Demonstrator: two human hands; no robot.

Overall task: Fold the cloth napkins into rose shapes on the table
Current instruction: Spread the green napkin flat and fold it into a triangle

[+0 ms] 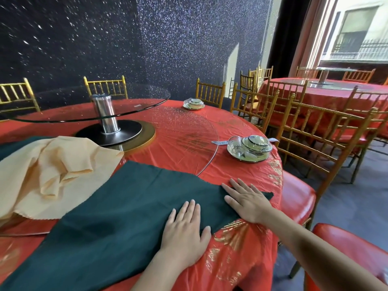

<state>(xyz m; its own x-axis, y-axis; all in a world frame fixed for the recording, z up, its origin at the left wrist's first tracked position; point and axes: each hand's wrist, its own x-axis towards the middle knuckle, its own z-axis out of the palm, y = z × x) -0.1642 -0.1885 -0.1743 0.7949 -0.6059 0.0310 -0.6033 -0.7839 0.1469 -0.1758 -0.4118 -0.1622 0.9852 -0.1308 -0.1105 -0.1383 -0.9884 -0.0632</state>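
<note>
Turntable (136, 101) behind | peach napkin (52, 171) crumpled beside green napkin (126, 206) | left hand (184, 232), right hand (247, 201) flat on it, fingers straight

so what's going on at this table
A person is pressing a dark green cloth napkin flat on the red tablecloth. The left hand and the right hand both lie on it with straight fingers, near its right corner. The napkin is spread out and no rose fold has been started. A peach napkin lies crumpled to its left.
</note>
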